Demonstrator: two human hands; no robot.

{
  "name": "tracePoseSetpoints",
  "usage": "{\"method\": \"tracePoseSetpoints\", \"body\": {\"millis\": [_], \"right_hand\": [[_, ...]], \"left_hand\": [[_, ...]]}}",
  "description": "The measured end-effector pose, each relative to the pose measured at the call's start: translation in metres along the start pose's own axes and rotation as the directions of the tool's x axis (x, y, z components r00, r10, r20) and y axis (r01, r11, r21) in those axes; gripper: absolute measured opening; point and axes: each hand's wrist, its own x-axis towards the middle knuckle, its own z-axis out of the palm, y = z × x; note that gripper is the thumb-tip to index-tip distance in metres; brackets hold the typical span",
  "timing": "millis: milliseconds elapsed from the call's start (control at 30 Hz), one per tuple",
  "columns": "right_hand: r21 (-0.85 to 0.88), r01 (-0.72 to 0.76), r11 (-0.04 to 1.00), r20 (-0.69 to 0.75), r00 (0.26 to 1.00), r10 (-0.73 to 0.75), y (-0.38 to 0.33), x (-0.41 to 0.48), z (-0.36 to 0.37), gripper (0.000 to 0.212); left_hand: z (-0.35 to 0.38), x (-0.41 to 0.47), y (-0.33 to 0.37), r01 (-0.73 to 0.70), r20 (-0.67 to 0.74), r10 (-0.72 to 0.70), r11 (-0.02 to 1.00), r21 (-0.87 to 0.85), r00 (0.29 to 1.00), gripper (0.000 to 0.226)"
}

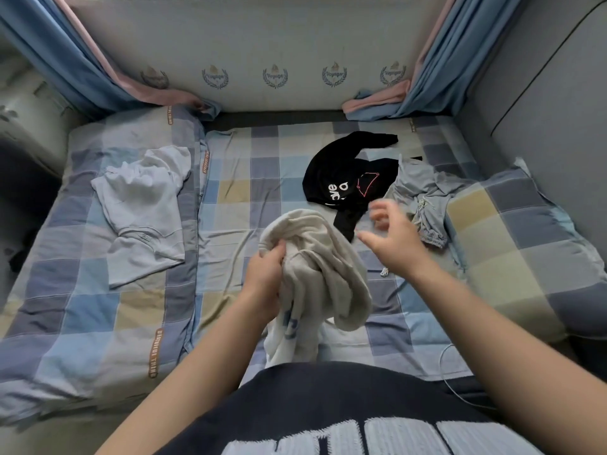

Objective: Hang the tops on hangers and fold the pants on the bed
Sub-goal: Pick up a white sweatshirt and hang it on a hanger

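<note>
My left hand (266, 272) grips a bunched cream garment (325, 267) with blue lettering, held above the checked bed (230, 192) right in front of me. My right hand (391, 234) hovers open and blurred just right of the garment, touching nothing. A black top (341, 174) with white letters and a red line drawing lies crumpled farther back on the bed. A grey-blue garment with a drawstring (423, 195) lies to its right, partly under my right hand. A white T-shirt (144, 208) lies spread at the left. No hangers are visible.
A checked pillow (522, 244) sits at the right edge of the bed and a matching folded quilt (82, 316) covers the left side. Blue and pink curtains (75, 57) hang at both back corners. A white cable (446, 362) trails near the front right edge.
</note>
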Motion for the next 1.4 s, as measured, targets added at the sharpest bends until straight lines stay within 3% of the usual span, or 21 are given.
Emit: {"method": "tracePoseSetpoints", "body": {"millis": [67,133,200,233,300,400,467,533,633,733,833,900,1033,1167,1267,1400], "right_hand": [[0.051,-0.302,0.952,0.228,0.932,0.283,0.016,-0.015,0.019,0.031],[0.023,-0.630,0.776,0.512,0.674,0.532,0.025,-0.027,0.039,0.060],[0.046,-0.806,0.591,0.709,0.443,0.549,0.033,-0.031,0.055,0.079],[0.070,-0.853,0.518,0.768,0.377,0.518,0.036,-0.030,0.063,0.084],[0.134,-0.907,0.399,0.818,0.329,0.472,0.039,-0.027,0.077,0.082],[0.338,-0.909,0.243,0.752,0.416,0.511,0.042,-0.024,0.093,0.038],[0.460,-0.867,0.192,0.667,0.480,0.569,0.045,-0.021,0.093,0.012],[0.560,-0.812,0.167,0.589,0.531,0.609,0.045,-0.016,0.082,0.014],[0.733,-0.658,0.174,0.450,0.660,0.602,0.040,-0.005,0.056,0.022],[0.866,-0.472,0.166,0.367,0.825,0.430,0.031,-0.001,0.021,0.036],[0.858,-0.409,0.313,0.325,0.901,0.287,0.020,-0.009,-0.007,0.047],[0.848,-0.421,0.322,0.351,0.901,0.254,0.018,-0.016,-0.012,0.048],[0.852,-0.478,0.215,0.406,0.861,0.307,0.027,-0.026,-0.014,0.040],[0.832,-0.523,0.183,0.395,0.792,0.465,0.047,-0.029,-0.009,0.037],[0.788,-0.590,0.176,0.422,0.726,0.542,0.069,-0.036,-0.005,0.047],[0.698,-0.703,0.137,0.499,0.614,0.611,0.096,-0.056,0.002,0.041]], "left_hand": [[-0.002,-0.006,0.003,0.119,0.033,-0.115,0.985,-0.123,0.993,0.026],[0.000,-0.014,0.004,0.196,0.100,-0.179,0.961,-0.196,0.979,0.038],[0.003,-0.022,0.003,0.258,0.184,-0.219,0.941,-0.220,0.958,0.048],[0.005,-0.026,0.002,0.278,0.220,-0.229,0.935,-0.222,0.948,0.051],[0.009,-0.030,-0.001,0.294,0.259,-0.234,0.928,-0.228,0.937,0.053],[0.008,-0.032,-0.003,0.284,0.274,-0.215,0.928,-0.243,0.937,0.051],[0.003,-0.030,-0.005,0.246,0.236,-0.190,0.941,-0.233,0.953,0.041],[-0.005,-0.025,-0.007,0.202,0.145,-0.175,0.959,-0.198,0.974,0.028],[-0.016,-0.017,-0.015,0.208,0.037,-0.205,0.966,-0.152,0.978,0.026],[-0.022,-0.010,-0.027,0.284,-0.071,-0.290,0.955,-0.088,0.954,0.025],[-0.024,-0.007,-0.045,0.451,-0.064,-0.455,0.890,-0.067,0.888,0.024],[-0.023,-0.003,-0.055,0.517,-0.027,-0.520,0.853,-0.070,0.854,0.020],[-0.021,0.009,-0.065,0.533,-0.006,-0.535,0.844,-0.065,0.845,0.022],[-0.025,0.015,-0.074,0.465,-0.147,-0.461,0.885,-0.006,0.875,0.022],[-0.026,0.020,-0.077,0.410,-0.163,-0.419,0.908,-0.084,0.893,0.040],[-0.025,0.016,-0.081,0.385,-0.155,-0.426,0.892,-0.236,0.891,0.060]]}}
